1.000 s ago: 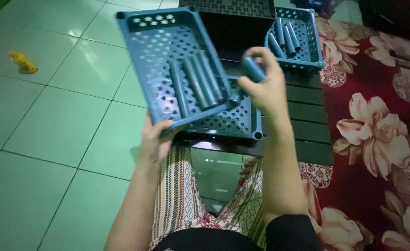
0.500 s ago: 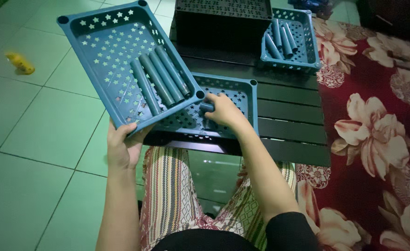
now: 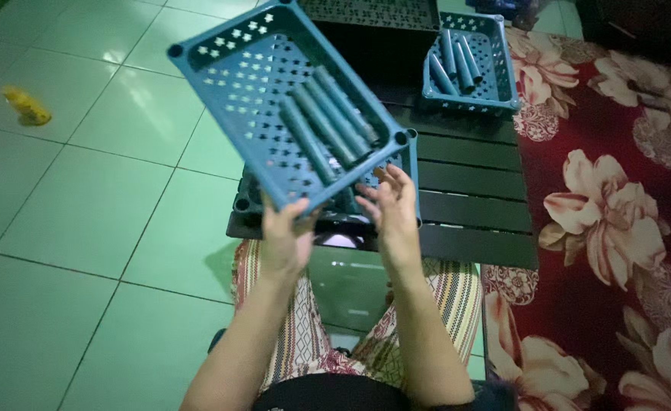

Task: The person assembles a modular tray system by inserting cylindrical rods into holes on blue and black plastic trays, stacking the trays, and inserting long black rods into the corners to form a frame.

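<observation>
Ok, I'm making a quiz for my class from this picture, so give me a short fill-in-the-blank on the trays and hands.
1. The left hand grips the tilted blue tray at its ____ edge.
2. Loose in that tray lie several blue ____.
3. The right hand is open with fingers spread, beside the tray's ____ corner.
4. A second tray with tubes rests on the dark slatted ____.

Missing words: near; tubes; right; table

2 bare forearms, no sleeves; left hand (image 3: 284,242) and right hand (image 3: 391,207) without rings; striped trousers (image 3: 457,293) in red, cream and dark bands
</observation>
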